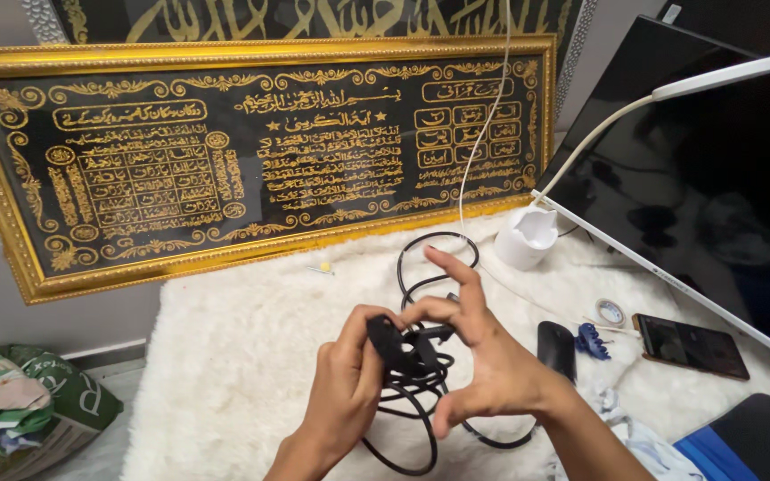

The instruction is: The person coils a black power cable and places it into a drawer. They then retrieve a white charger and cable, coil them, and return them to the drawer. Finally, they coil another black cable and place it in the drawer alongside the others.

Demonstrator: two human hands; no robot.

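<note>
My left hand (345, 383) grips a small black block-shaped adapter (387, 338) from the left side. My right hand (483, 352) pinches the black plug end (434, 334) of the cable beside it, index finger raised. The black cable (416, 267) loops up behind the hands and hangs in coils (412, 414) below them, over a white fluffy rug (233, 356).
A gold-framed black calligraphy panel (251, 151) leans on the wall behind. A white desk lamp (528, 236) with a bent neck, a dark flat screen (715, 187), a black mouse (557, 349), a blue clip (592, 340), a tape roll (610, 312) and a phone (690, 346) lie right. A green bag (28, 401) sits left.
</note>
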